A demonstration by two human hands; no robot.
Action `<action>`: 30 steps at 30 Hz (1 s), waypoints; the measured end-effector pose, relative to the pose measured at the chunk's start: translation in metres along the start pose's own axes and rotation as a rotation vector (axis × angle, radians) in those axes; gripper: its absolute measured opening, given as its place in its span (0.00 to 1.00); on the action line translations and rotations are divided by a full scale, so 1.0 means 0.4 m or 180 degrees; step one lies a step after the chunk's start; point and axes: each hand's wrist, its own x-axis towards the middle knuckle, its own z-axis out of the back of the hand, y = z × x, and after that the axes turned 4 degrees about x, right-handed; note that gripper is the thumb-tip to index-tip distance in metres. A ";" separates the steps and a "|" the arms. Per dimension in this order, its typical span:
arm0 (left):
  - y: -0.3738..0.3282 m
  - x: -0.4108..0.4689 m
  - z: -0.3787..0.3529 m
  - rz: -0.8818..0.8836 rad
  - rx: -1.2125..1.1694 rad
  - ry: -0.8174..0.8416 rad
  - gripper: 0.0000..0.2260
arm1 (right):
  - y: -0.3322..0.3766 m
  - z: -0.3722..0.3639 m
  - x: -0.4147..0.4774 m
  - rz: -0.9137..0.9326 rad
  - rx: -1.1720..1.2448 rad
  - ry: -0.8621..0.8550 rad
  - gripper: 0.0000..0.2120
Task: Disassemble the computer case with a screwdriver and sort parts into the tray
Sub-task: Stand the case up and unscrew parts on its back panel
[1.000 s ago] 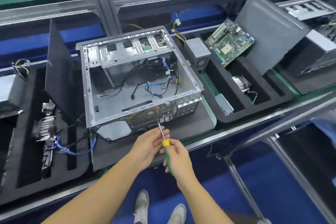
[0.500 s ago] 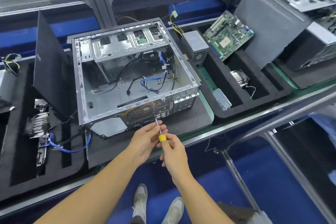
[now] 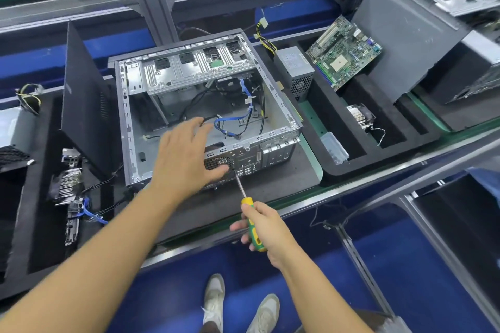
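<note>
Workbench edge [image 3: 359, 184]: left hand [image 3: 184, 154] splayed empty, perhaps touching computer case [image 3: 186, 70]; right hand [image 3: 266, 227] wrapped round screwdriver [image 3: 247, 203].

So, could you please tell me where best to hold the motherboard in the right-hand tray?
Probably pinch the motherboard by its raised top edge, coming from above: it leans tilted in the tray, lower edge sunk in a slot, face crowded with components.

One head-worn wide-angle view, looking forward and steeply down across the near edge of the tabletop [image 3: 311, 121]. Computer case [image 3: 189, 70] near, centre frame, seen from above its open side and rear panel. Bottom of frame reaches the wearer's shoes [image 3: 213, 295] and the blue floor [image 3: 378, 251].
</note>
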 end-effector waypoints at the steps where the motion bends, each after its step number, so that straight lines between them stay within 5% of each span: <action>1: 0.011 0.022 0.010 0.0104 0.0085 0.0651 0.36 | -0.002 -0.001 -0.005 0.0010 -0.0083 -0.0018 0.12; 4: 0.013 0.063 0.012 0.0205 -0.0383 0.1789 0.24 | 0.001 -0.007 -0.013 0.0105 -0.0415 -0.0158 0.13; 9: 0.024 0.098 0.009 0.0005 -0.0411 0.2234 0.34 | 0.025 0.003 -0.017 -0.0387 0.0146 -0.0070 0.15; 21: 0.033 0.099 0.008 -0.0135 -0.0318 0.2228 0.32 | -0.028 0.013 -0.038 0.0230 0.0025 -0.0303 0.04; 27: 0.027 0.097 0.010 -0.0119 -0.0287 0.2181 0.30 | 0.001 0.025 -0.042 -0.0634 0.0815 0.0065 0.19; 30: 0.030 0.097 0.010 -0.0085 -0.0373 0.2200 0.26 | -0.003 0.035 -0.043 -0.0504 0.0499 -0.0073 0.14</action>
